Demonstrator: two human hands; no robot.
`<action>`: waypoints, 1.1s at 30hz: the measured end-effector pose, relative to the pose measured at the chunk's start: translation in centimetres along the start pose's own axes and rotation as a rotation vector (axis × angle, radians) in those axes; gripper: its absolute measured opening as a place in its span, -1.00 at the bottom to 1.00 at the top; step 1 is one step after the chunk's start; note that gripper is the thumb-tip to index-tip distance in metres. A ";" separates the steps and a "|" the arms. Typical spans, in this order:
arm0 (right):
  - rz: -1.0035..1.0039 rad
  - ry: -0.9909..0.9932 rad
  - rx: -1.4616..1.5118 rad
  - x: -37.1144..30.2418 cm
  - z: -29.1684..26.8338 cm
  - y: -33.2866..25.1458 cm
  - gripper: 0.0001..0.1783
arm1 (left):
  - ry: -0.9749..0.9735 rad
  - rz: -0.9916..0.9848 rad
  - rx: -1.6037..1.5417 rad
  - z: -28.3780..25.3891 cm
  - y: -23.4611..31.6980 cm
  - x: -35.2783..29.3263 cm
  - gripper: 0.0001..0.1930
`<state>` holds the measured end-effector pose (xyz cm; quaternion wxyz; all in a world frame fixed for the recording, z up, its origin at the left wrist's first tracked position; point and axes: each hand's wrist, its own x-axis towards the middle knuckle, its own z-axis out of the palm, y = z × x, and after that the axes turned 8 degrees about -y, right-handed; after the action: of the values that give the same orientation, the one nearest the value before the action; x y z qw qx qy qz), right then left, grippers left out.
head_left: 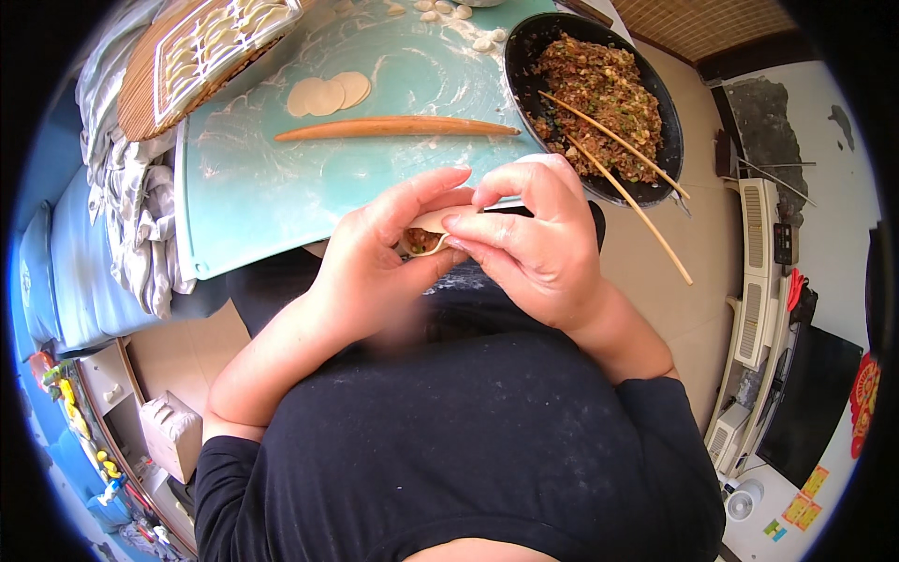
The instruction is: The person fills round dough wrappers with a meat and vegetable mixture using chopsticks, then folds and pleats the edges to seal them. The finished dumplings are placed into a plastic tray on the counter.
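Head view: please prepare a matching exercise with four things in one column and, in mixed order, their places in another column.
Things:
1. filled wrapper
2. rolling pin
3. chopsticks
4. dumplings

Places:
A. in a white tray
B. across the rim of a black pan
C. between the left hand and right hand
D. on the turquoise mat

Pairs: 1-C, 2-D, 3-B, 4-A

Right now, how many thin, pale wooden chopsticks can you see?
2: one wooden chopstick lies over the round black pan of brown minced filling; the other chopstick, lower in the picture, sticks out farther past its rim.
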<state>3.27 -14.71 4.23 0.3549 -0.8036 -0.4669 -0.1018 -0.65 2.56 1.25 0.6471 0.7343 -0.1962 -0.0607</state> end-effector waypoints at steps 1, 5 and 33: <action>-0.027 0.015 -0.022 -0.1 0.2 0.1 -0.74 | -0.001 -0.008 0.008 0.0 0.1 0.0 -0.44; -0.055 0.089 0.003 -0.2 1.1 0.4 -0.77 | 0.015 -0.015 0.011 0.0 0.1 -0.1 -0.46; 0.081 0.133 0.125 -1.6 0.0 1.5 -0.78 | 0.048 -0.132 -0.579 0.1 -0.2 -0.3 -0.57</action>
<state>3.64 -16.22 2.70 0.4384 -0.7894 -0.4150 -0.1112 -0.92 2.57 1.01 0.8286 0.5317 -0.1074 -0.1387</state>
